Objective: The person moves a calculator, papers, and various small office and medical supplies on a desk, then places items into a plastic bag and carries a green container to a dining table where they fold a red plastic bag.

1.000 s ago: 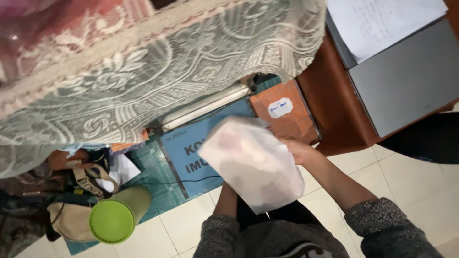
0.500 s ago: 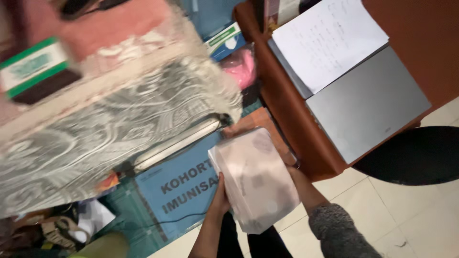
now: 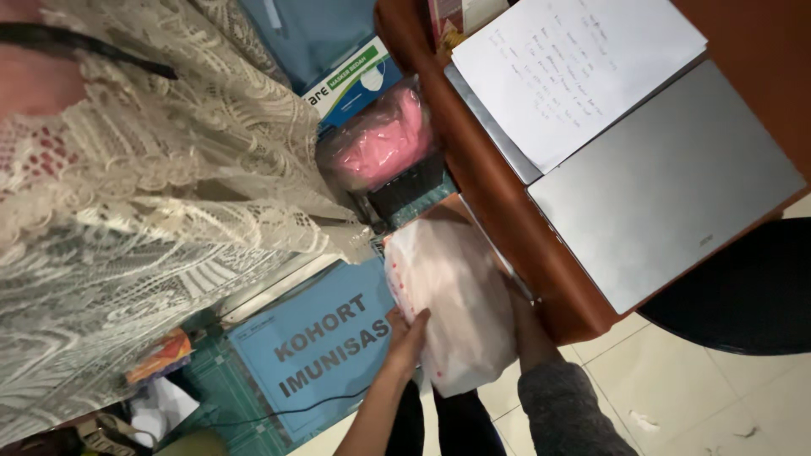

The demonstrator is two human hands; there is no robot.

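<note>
Both hands hold a white translucent plastic bag (image 3: 452, 295) with something pale pink inside, low in the middle of the view. My left hand (image 3: 407, 338) grips its lower left edge, fingers curled onto the plastic. My right hand (image 3: 525, 325) is mostly hidden behind the bag's right side, its wrist in a grey knitted sleeve. The bag hangs beside the edge of a brown wooden desk (image 3: 498, 211) and above a blue folder (image 3: 325, 346) on the floor.
A cream lace cloth (image 3: 144, 219) drapes over furniture at left. A closed grey laptop (image 3: 667, 186) and a written white sheet (image 3: 574, 67) lie on the desk. A pink bundle in clear plastic (image 3: 384, 143), a blue box (image 3: 351, 80) and a black seat (image 3: 743, 287) are nearby.
The view has swung up and right, bringing the pink bundle and blue box into sight. The bag has shifted slightly toward the desk edge, and my left hand now grips it lower.
</note>
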